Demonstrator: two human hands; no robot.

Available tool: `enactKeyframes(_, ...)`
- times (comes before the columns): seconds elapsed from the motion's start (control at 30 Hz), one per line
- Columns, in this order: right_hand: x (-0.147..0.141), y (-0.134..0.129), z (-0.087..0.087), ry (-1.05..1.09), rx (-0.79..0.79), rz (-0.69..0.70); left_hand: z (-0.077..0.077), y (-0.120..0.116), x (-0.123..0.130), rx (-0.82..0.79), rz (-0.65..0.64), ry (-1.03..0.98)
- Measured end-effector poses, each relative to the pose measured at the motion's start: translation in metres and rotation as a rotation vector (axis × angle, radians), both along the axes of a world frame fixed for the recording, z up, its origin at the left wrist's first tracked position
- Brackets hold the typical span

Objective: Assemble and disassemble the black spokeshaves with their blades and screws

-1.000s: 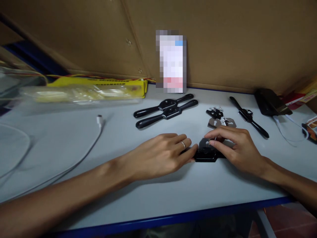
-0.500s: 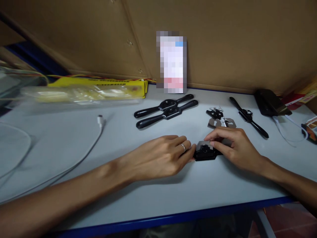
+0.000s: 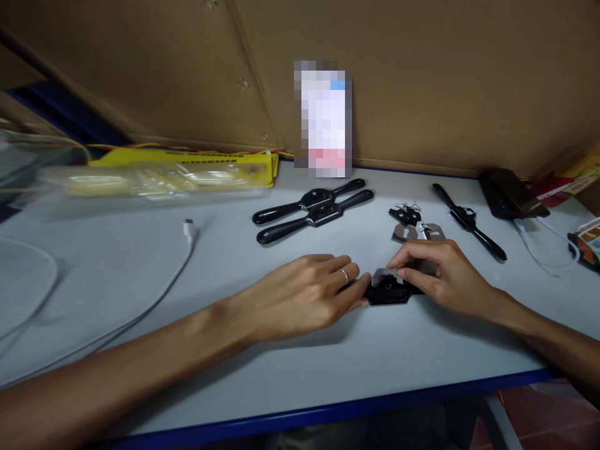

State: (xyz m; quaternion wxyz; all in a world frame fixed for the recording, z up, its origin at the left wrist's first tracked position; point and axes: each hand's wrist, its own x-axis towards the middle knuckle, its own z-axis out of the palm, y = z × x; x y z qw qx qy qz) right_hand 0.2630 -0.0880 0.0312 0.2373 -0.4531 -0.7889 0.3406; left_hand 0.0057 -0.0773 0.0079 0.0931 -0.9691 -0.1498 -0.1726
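My left hand (image 3: 319,290), a ring on one finger, is closed around the left handle of a black spokeshave body (image 3: 389,295) low over the table. Between the thumb and fingers of my right hand (image 3: 443,272) is a grey metal blade (image 3: 383,275), held against the body's middle; the right handle is partly hidden under that hand. Just beyond lie two loose blades (image 3: 404,234), black cap plates (image 3: 405,216) and small screws (image 3: 414,205). Two more spokeshave bodies (image 3: 323,214) rest side by side at the back, and another spokeshave (image 3: 465,219) lies at the right.
A blurred upright screen (image 3: 324,119) leans on the cardboard wall (image 3: 422,81). Plastic-wrapped yellow packs (image 3: 187,178) lie back left. A white cable (image 3: 164,292) crosses the left side. A black device (image 3: 509,194) stands at the right. The table's blue edge (image 3: 328,417) runs along the front.
The blade has shifted very slightly on the spokeshave body, showing more of the body's middle. Both hands keep their hold; the whole view has drifted a little.
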Motion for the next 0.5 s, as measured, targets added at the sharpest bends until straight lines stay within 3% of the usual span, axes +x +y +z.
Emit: enactKeyframes(0.5,0.0000,0.0019,-0.0011,0.052,-0.085,0.008,-0.0006,-0.0008,0.0021,0.030,0.000,-0.050)
